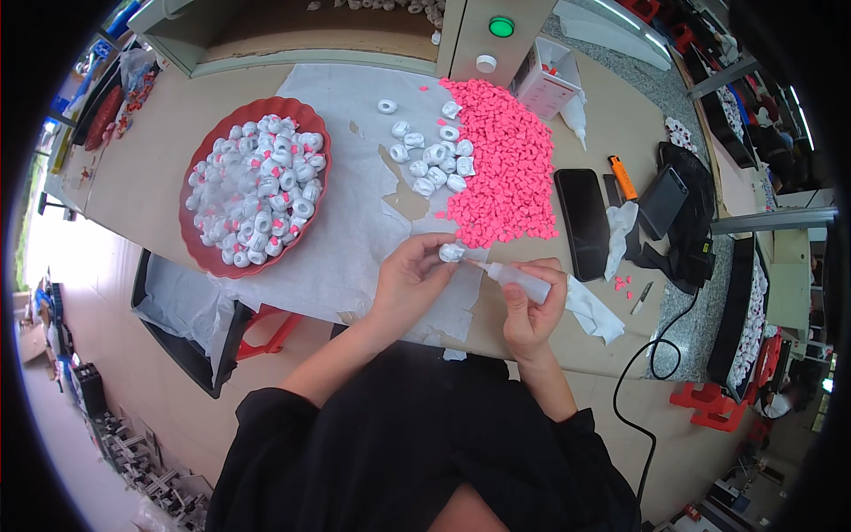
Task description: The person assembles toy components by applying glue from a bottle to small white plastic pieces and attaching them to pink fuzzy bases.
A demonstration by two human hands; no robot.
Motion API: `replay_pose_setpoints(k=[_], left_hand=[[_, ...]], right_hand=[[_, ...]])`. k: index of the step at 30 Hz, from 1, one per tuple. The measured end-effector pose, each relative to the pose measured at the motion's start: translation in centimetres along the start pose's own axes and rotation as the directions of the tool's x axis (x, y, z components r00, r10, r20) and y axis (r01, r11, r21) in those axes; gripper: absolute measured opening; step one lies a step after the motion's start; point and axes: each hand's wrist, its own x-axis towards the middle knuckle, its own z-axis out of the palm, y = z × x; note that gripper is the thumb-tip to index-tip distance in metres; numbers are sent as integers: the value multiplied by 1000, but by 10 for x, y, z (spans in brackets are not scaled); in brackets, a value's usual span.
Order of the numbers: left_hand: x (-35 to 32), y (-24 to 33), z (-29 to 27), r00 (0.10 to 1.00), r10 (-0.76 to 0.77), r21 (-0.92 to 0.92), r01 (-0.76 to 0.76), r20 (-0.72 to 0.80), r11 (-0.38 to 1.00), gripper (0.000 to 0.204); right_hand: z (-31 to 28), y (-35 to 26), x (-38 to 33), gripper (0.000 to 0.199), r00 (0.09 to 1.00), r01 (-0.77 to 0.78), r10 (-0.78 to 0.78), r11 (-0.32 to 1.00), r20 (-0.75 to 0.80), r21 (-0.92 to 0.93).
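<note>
Between the fingertips of my left hand [405, 282] is a small white ring-shaped piece [451, 253]. My right hand [534, 317] is wrapped round a small translucent squeeze bottle [526, 283]. The bottle's thin nozzle points left, its tip beside the white piece; whether they touch I cannot tell. Just beyond my hands lies a wide heap of small pink pieces [501, 168]. Several loose white ring-shaped pieces [434, 154] sit along its left edge. To the left, a red scalloped bowl [324, 142] is full of similar white pieces, some with pink bits on them.
White paper [346, 213], torn in places, covers part of the table. On the right lie a black phone [581, 224], an orange lighter [622, 178], tissue [594, 312] and a black cable [631, 359]. A cabinet with a green button [502, 27] stands at the back. A black crate [186, 306] sits lower left.
</note>
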Motion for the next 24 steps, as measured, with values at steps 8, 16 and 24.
replay_pose_setpoints(k=[8, 16, 24], left_hand=[[0, -2, 0, 1000, 18, -10, -18, -12, 1000, 30], [0, -2, 0, 1000, 9, -16, -10, -24, 1000, 30], [0, -7, -1, 998, 66, 33, -66, -5, 997, 31]], right_hand=[[3, -2, 3, 24, 999, 45, -45, 999, -12, -5], [3, -4, 4, 24, 999, 52, -52, 998, -5, -27], [3, -3, 4, 25, 996, 88, -86, 994, 24, -69]])
